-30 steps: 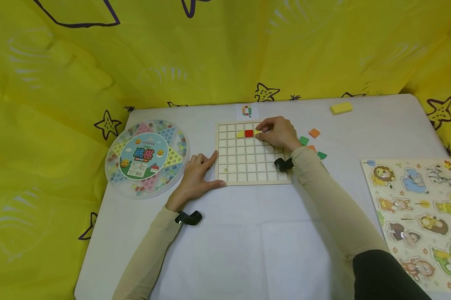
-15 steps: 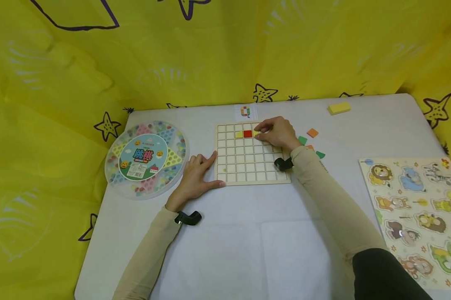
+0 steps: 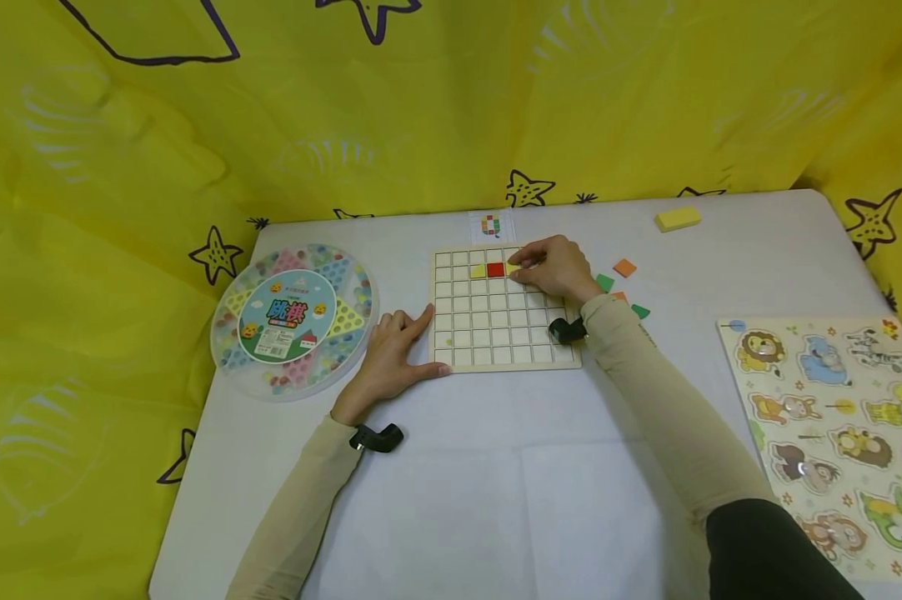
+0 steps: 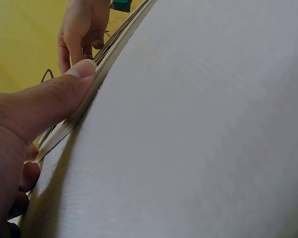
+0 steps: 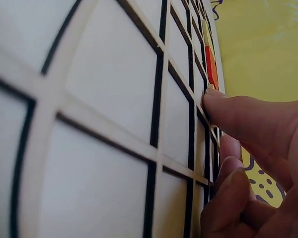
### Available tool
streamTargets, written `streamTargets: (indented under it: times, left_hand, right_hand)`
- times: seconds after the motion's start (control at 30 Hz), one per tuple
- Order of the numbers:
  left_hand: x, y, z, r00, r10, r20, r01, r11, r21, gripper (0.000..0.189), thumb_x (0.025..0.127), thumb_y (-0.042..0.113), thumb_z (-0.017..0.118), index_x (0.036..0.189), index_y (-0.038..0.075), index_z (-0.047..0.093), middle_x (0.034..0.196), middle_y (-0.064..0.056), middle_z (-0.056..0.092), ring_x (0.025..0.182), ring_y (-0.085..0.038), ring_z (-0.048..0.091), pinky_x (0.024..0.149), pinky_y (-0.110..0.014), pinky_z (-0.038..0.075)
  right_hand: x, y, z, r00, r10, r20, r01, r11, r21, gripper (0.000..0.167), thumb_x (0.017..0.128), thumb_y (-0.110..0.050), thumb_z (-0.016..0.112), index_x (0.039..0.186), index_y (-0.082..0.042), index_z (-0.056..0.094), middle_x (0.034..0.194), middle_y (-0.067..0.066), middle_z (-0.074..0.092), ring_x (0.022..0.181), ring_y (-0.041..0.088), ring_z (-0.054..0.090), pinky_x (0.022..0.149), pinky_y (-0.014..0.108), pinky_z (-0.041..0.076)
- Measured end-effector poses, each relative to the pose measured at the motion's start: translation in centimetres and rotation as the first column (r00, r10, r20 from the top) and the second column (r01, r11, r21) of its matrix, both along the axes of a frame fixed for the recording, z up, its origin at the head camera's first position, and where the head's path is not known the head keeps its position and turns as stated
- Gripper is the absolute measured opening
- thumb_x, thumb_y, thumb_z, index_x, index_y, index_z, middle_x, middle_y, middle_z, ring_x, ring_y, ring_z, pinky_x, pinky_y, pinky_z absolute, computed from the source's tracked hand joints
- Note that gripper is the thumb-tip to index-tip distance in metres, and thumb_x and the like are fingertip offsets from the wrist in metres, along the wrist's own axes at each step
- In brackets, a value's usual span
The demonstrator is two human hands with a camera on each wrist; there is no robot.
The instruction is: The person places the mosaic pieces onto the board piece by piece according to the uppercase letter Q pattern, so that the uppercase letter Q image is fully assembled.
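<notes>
A wooden grid board (image 3: pixel 491 319) lies on the white table. In one of its upper rows sit a yellow tile with a rounded corner (image 3: pixel 478 271) and a red square tile (image 3: pixel 495 270). To their right, the thumb and index finger of my right hand (image 3: pixel 559 268) pinch another yellow tile (image 3: pixel 511 270) at its cell, covering most of it. In the right wrist view, the thumb (image 5: pixel 238 113) is right at the grid beside the red tile (image 5: pixel 211 67). My left hand (image 3: pixel 391 354) touches the board's left edge and near left corner with index finger and thumb spread apart.
Orange tiles (image 3: pixel 624 268) and green tiles (image 3: pixel 604 282) lie right of the board. A pattern card (image 3: pixel 491 226) is behind it, and a yellow block (image 3: pixel 677 219) farther right. Round game box (image 3: pixel 289 333) stands left; an animal puzzle (image 3: pixel 826 433) lies right.
Both hands keep their places at the board, and the tiles stay where they were. Only the head view has shifted slightly.
</notes>
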State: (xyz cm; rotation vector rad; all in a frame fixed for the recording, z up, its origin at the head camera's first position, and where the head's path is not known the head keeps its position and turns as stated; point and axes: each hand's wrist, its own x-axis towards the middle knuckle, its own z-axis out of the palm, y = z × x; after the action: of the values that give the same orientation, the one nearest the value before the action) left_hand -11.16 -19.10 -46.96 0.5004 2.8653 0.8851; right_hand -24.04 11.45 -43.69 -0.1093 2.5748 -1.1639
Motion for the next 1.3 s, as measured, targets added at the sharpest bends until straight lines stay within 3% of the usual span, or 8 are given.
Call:
streamTargets:
  times: [0.17,0.27,0.4,0.6,0.73,1.07,1.3]
  left_hand:
    - [0.0,0.2,0.0,1.0,-0.008,-0.004,0.008,1.0,0.0,0.106,0.08,0.045,0.093,0.165,0.012,0.037,0.111,-0.012,0.053,0.097,-0.026,0.039,0.088,-0.04,0.031]
    - [0.0,0.3,0.0,1.0,-0.01,-0.001,0.01,1.0,0.003,0.106,0.08,0.045,0.092,0.165,0.012,0.038,0.111,-0.011,0.053,0.097,-0.026,0.039,0.087,-0.039,0.031]
    - [0.1,0.3,0.0,1.0,-0.007,0.004,0.007,1.0,0.005,0.106,0.08,0.045,0.092,0.165,0.011,0.038,0.111,-0.011,0.053,0.097,-0.026,0.039,0.087,-0.038,0.031]
    - [0.2,0.3,-0.1,1.0,-0.006,0.006,0.006,1.0,0.0,0.106,0.08,0.044,0.092,0.165,0.011,0.038,0.112,-0.013,0.053,0.097,-0.027,0.039,0.087,-0.039,0.031]
    - [0.2,0.2,-0.1,1.0,-0.001,0.011,0.001,1.0,-0.001,0.106,0.08,0.044,0.092,0.165,0.012,0.037,0.114,-0.014,0.054,0.099,-0.027,0.04,0.088,-0.04,0.032]
    - [0.3,0.2,0.1,1.0,0.015,0.018,-0.015,1.0,0.005,0.106,0.08,0.044,0.093,0.164,0.011,0.038,0.112,-0.014,0.054,0.098,-0.027,0.04,0.088,-0.039,0.03]
    - [0.2,0.3,0.2,1.0,0.007,0.003,-0.007,1.0,0.007,0.106,0.08,0.043,0.093,0.164,0.011,0.038,0.111,-0.014,0.053,0.097,-0.027,0.039,0.088,-0.04,0.03]
  right_hand:
    - [0.1,0.4,0.0,1.0,-0.012,0.003,0.012,0.999,-0.036,0.033,0.095,-0.024,0.081,0.126,-0.012,0.079,0.135,0.014,0.072,0.119,0.03,0.058,0.103,0.047,0.041]
    - [0.2,0.8,0.1,1.0,-0.011,0.011,0.012,0.995,-0.097,0.035,0.095,-0.024,0.082,0.127,-0.011,0.078,0.133,0.014,0.072,0.122,0.03,0.057,0.105,0.047,0.042]
    - [0.4,1.9,0.5,1.0,-0.005,0.016,0.007,0.99,-0.139,0.033,0.096,-0.027,0.081,0.126,-0.012,0.078,0.129,0.014,0.071,0.113,0.029,0.056,0.098,0.042,0.043]
    - [0.5,4.5,1.6,1.0,-0.01,-0.001,0.01,0.999,-0.045,0.032,0.097,-0.028,0.08,0.124,-0.012,0.079,0.129,0.015,0.07,0.099,0.028,0.057,0.08,0.035,0.044]
    - [0.7,6.4,2.2,1.0,-0.007,-0.013,0.007,1.0,0.011,0.032,0.097,-0.028,0.079,0.123,-0.01,0.079,0.129,0.017,0.071,0.098,0.028,0.061,0.074,0.034,0.047]
    - [1.5,10.5,2.4,1.0,0.002,-0.007,-0.001,0.996,0.086,0.035,0.096,-0.031,0.08,0.12,-0.005,0.08,0.124,0.021,0.074,0.102,0.03,0.063,0.079,0.034,0.048]
    - [2.3,11.3,2.6,0.999,-0.007,0.038,-0.001,0.981,0.195,0.038,0.094,-0.034,0.081,0.117,-0.005,0.079,0.111,0.017,0.075,0.098,0.033,0.059,0.077,0.04,0.043]
